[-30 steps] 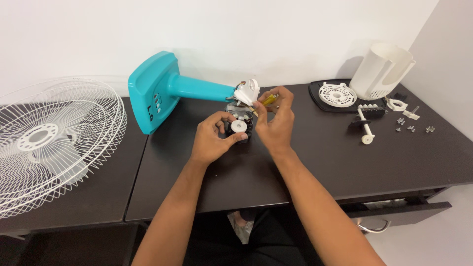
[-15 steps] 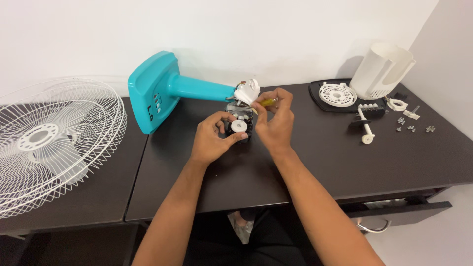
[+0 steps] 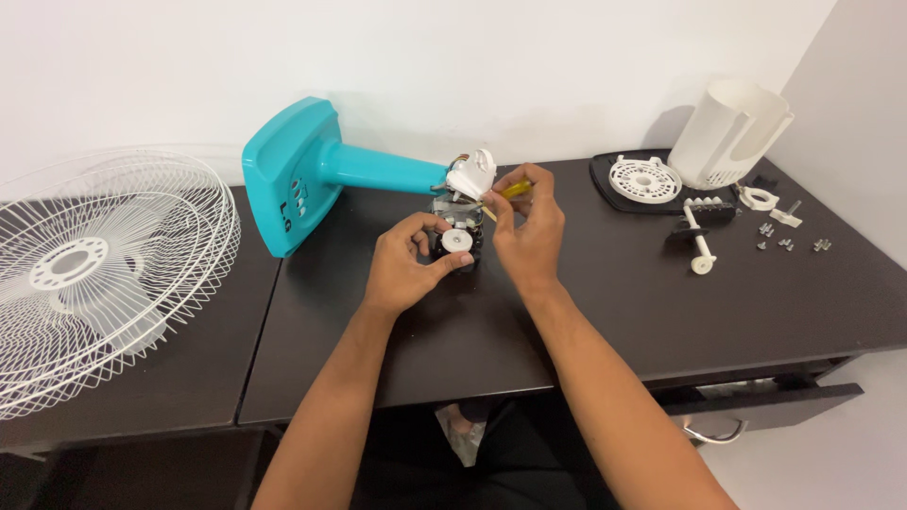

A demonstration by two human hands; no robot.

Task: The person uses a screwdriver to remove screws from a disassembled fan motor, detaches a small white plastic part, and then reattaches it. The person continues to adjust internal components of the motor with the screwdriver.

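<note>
fan motor [image 3: 457, 238], small dark block with round white hub on its near face, upright on dark desk [image 3: 605, 312] at the end of teal fan stand [image 3: 312, 175] lying on its side. left hand [image 3: 408, 264] clasped around motor, thumb and fingers on both sides. right hand [image 3: 529, 227] pinched closed on yellow-handled screwdriver [image 3: 505, 194], tip angled at motor top beside white neck bracket [image 3: 471, 174]. white wire grille [image 3: 94, 274] well apart to the left.
</note>
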